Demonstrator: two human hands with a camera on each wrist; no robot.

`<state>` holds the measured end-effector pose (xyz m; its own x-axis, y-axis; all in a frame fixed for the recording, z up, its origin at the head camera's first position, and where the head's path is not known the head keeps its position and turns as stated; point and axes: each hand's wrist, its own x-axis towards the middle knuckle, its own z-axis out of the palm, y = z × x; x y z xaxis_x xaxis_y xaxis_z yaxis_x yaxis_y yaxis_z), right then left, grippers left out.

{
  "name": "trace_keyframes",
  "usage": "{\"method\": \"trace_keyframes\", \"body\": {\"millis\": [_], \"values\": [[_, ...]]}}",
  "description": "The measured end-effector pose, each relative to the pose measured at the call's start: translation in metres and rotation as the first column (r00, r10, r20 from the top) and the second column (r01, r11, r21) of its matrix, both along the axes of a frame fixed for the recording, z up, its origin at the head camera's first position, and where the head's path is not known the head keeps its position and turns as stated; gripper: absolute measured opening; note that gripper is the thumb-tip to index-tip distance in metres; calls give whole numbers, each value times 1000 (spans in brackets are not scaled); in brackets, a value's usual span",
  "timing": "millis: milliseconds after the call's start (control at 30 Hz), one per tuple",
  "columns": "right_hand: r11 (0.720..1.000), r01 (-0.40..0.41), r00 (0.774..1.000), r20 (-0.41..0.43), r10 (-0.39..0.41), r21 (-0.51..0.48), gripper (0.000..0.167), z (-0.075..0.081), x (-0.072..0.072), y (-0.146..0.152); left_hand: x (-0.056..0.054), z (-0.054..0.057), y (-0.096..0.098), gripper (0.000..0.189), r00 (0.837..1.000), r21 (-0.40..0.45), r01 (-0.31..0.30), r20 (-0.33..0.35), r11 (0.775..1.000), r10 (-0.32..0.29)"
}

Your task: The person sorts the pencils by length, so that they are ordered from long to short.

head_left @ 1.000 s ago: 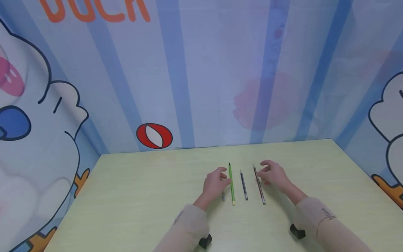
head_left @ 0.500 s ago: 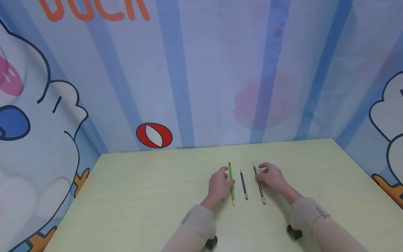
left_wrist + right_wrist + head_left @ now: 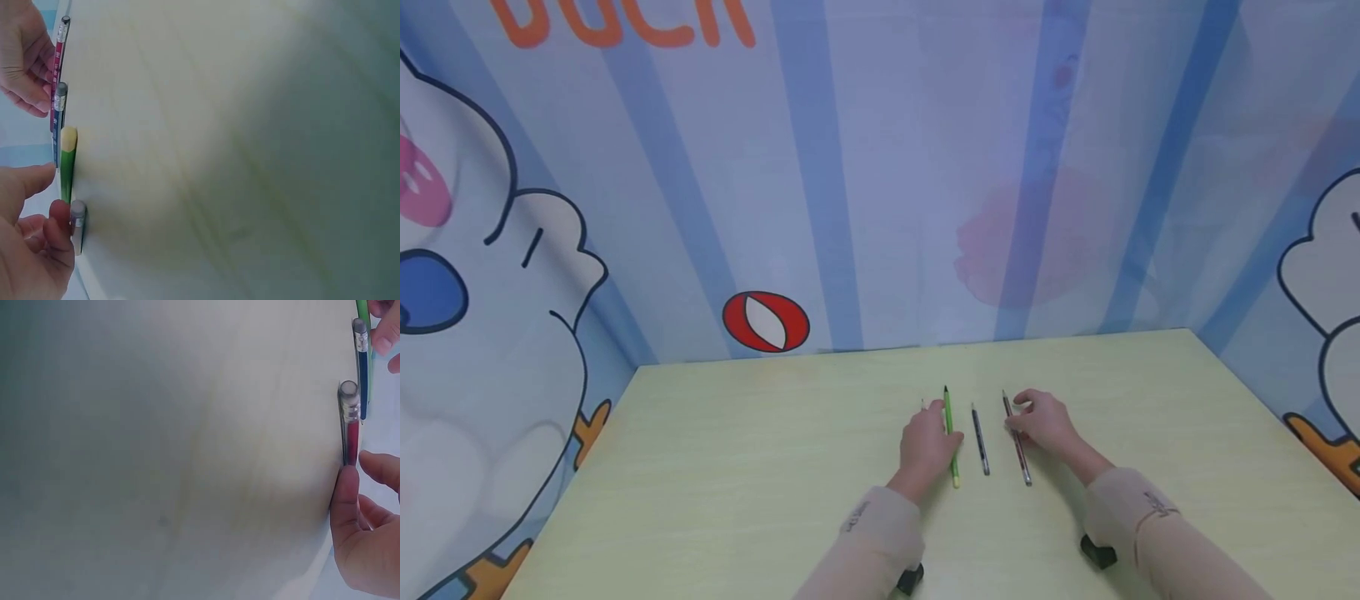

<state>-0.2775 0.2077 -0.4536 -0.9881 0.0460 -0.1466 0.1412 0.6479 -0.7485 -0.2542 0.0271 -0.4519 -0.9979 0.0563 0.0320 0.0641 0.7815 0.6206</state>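
Note:
Several pencils lie side by side on the pale table (image 3: 715,467). My left hand (image 3: 926,446) is over the green pencil (image 3: 948,408), thumb on its right and fingers on its left, with a gap showing between them in the left wrist view. Those fingers also rest close against a pencil with a grey eraser (image 3: 78,212), mostly hidden in the head view. Between my hands lies a dark blue pencil (image 3: 981,439). My right hand (image 3: 1047,422) straddles the dark red pencil (image 3: 1022,458), thumb left and fingers right, fingertips right at its shaft.
A cartoon-printed backdrop (image 3: 895,167) rises behind the table's far edge and at both sides. Black wrist cameras (image 3: 1098,552) sit under both sleeves (image 3: 1165,525), close over the tabletop.
My left hand has moved right, its thumb passing over the green pencil and its fingers covering most of the leftmost pencil. My right hand has moved slightly left over the red pencil.

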Motion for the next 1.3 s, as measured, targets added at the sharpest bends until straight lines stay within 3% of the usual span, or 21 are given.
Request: {"method": "trace_keyframes", "body": {"millis": [400, 567, 1300], "values": [[999, 3, 999, 36, -5, 51, 43, -1, -2, -1, -2, 0, 3, 37, 999, -164, 1, 35, 986, 4], [998, -8, 1000, 26, 7, 60, 44, -1, -1, -2, -3, 0, 4, 21, 999, -165, -9, 39, 986, 15], [998, -33, 999, 6, 32, 61, 38, -1, 0, -1, -6, -1, 3, 16, 998, -196, -35, 39, 980, 44]]}}
